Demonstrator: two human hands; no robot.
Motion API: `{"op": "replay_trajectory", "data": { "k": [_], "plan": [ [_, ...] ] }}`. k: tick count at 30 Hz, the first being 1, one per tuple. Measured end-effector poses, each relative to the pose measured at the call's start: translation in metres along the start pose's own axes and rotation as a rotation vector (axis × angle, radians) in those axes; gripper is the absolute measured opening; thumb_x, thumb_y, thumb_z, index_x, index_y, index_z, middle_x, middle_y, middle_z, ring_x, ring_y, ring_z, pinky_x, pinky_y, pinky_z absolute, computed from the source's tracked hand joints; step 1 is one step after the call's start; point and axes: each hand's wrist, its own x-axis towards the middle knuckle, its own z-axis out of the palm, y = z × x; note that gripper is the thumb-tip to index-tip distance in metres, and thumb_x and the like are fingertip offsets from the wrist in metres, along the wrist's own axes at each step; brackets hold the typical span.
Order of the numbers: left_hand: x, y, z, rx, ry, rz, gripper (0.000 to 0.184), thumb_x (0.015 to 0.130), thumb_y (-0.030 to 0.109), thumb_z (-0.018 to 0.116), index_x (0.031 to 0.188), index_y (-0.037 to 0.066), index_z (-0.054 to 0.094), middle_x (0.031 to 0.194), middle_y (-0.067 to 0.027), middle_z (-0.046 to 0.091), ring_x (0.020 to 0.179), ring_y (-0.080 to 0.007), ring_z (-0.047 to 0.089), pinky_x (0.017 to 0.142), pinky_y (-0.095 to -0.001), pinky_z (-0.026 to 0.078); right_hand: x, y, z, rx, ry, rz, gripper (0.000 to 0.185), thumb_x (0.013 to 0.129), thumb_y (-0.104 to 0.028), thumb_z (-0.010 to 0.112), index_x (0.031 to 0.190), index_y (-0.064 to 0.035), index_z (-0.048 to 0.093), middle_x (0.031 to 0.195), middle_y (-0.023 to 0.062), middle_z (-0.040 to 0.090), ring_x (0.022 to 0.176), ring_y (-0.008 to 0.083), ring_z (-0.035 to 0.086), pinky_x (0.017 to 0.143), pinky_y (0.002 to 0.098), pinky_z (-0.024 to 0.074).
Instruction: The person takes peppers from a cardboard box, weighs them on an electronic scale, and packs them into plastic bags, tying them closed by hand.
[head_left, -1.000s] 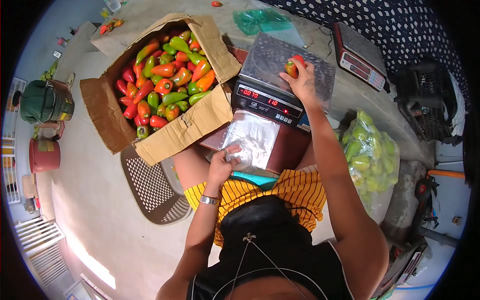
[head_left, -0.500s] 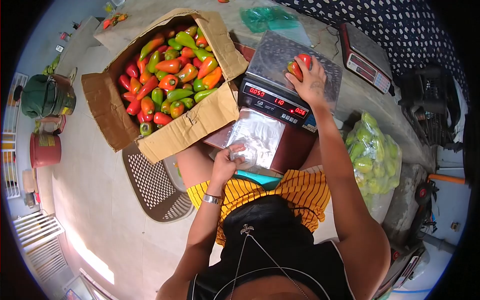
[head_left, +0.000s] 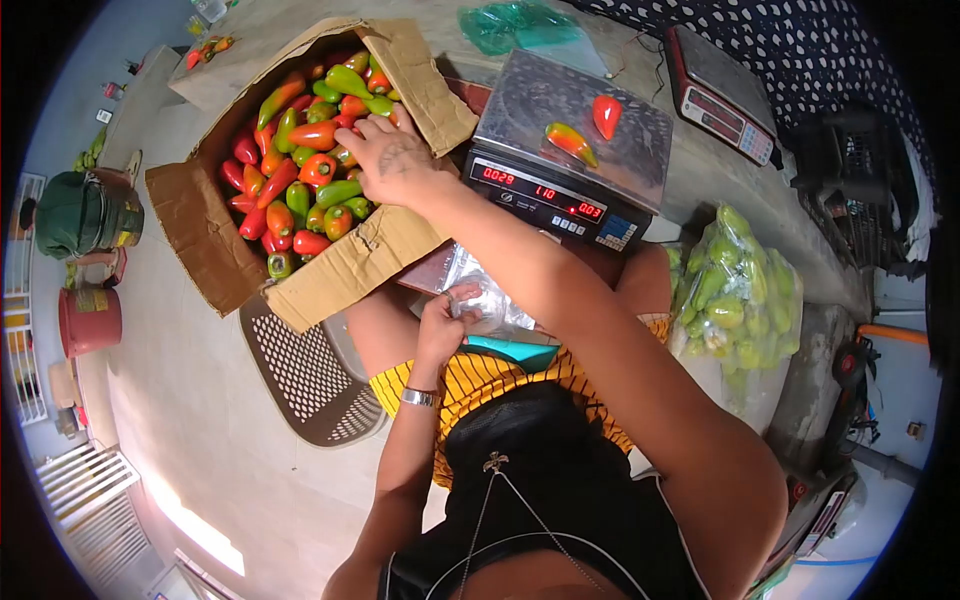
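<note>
Right hand [head_left: 395, 168] shifted, peppers [head_left: 318, 170] beneath fingers [head_left: 372, 130]

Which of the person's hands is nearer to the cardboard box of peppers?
The right hand. It is over the peppers in the cardboard box, at its right side; the left hand is outside the box, nearer the person's body, at the clear plastic bags.

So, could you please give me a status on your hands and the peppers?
Right hand in box. Left hand at plastic. Two peppers on scale. Right arm partly covers plastic.
</note>
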Motion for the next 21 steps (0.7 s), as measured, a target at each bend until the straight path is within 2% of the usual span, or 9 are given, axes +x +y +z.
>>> {"op": "replay_trajectory", "data": {
  "k": [2,5,8,12,14,15,17,18,21],
  "plan": [
    [0.000,-0.002,-0.003,0.008,0.007,-0.003,0.040,0.089,-0.006,0.069,0.128,0.001,0.068,0.122,-0.0058,0.073,0.065,-0.0062,0.058,0.049,-0.0218,0.044,0.008,0.000,0.009,-0.019,-0.062,0.046,0.056,0.081,-0.026,0.079,0.134,-0.0152,0.064,0.123,0.0157,0.064,0.123,0.0338,0.056,0.118,0.0598,0.0273],
    [0.000,-0.002,-0.003,0.026,0.007,0.017,0.039,0.089,-0.006,0.068,0.128,0.000,0.068,0.119,-0.0055,0.073,0.068,-0.0066,0.059,0.050,-0.0219,0.045,0.004,0.007,0.002,0.047,0.036,-0.037,0.054,0.079,-0.024,0.083,0.129,-0.0147,0.066,0.117,0.0144,0.063,0.118,0.0331,0.058,0.114,0.0561,0.0315],
    [0.002,-0.003,0.002,0.028,-0.001,0.045,0.039,0.089,-0.006,0.068,0.129,-0.001,0.068,0.117,-0.0048,0.072,0.069,-0.0063,0.060,0.050,-0.0222,0.045,-0.012,0.002,-0.020,0.082,0.207,-0.119,0.050,0.078,-0.022,0.085,0.125,-0.0135,0.068,0.112,0.0123,0.062,0.113,0.0325,0.059,0.105,0.0506,0.0408],
    [0.002,-0.001,0.000,0.044,-0.018,0.036,0.040,0.089,-0.006,0.069,0.128,0.000,0.068,0.115,-0.0038,0.073,0.066,-0.0060,0.058,0.050,-0.0222,0.045,-0.052,0.007,-0.066,0.317,0.436,0.022,0.045,0.082,-0.020,0.084,0.123,-0.0104,0.068,0.112,0.0123,0.063,0.103,0.0338,0.063,0.089,0.0437,0.0519],
    [0.001,0.000,0.001,0.040,-0.001,0.048,0.039,0.090,-0.006,0.069,0.128,0.000,0.068,0.115,-0.0035,0.073,0.065,-0.0059,0.058,0.050,-0.0221,0.045,-0.081,0.033,-0.087,0.254,0.652,0.070,0.045,0.081,-0.019,0.085,0.122,-0.0076,0.068,0.112,0.0140,0.064,0.102,0.0335,0.064,0.091,0.0427,0.0518],
    [0.003,0.002,0.002,0.042,-0.004,0.045,0.039,0.090,-0.006,0.068,0.128,0.000,0.068,0.116,-0.0036,0.073,0.064,-0.0058,0.057,0.050,-0.0220,0.045,-0.101,0.054,-0.096,0.174,0.681,0.181,0.044,0.083,-0.019,0.084,0.121,-0.0059,0.068,0.112,0.0142,0.066,0.107,0.0322,0.064,0.093,0.0421,0.0516],
    [-0.001,0.006,0.003,0.050,-0.012,0.020,0.039,0.090,-0.006,0.068,0.129,0.000,0.068,0.117,-0.0036,0.073,0.063,-0.0056,0.057,0.050,-0.0219,0.045,-0.145,0.088,-0.109,0.243,0.807,0.515,0.041,0.091,-0.031,0.078,0.122,-0.0059,0.068,0.110,0.0159,0.065,0.093,0.0290,0.067,0.081,0.0383,0.0562],
    [0.000,0.006,0.004,0.050,-0.016,0.023,0.039,0.091,-0.006,0.068,0.129,0.000,0.068,0.118,-0.0037,0.073,0.063,-0.0056,0.057,0.050,-0.0219,0.045,-0.168,0.119,-0.109,0.223,0.822,0.643,0.043,0.090,-0.029,0.080,0.124,-0.0043,0.068,0.111,0.0153,0.064,0.089,0.0232,0.068,0.076,0.0333,0.0569],
    [0.001,0.006,0.004,0.056,-0.032,0.026,0.040,0.091,-0.006,0.068,0.130,0.000,0.067,0.120,-0.0039,0.073,0.063,-0.0054,0.057,0.050,-0.0216,0.045,-0.230,0.193,-0.116,0.393,0.841,0.794,0.044,0.086,-0.019,0.085,0.124,-0.0025,0.069,0.113,0.0141,0.064,0.089,0.0195,0.070,0.082,0.0322,0.0573]
  ]
}}
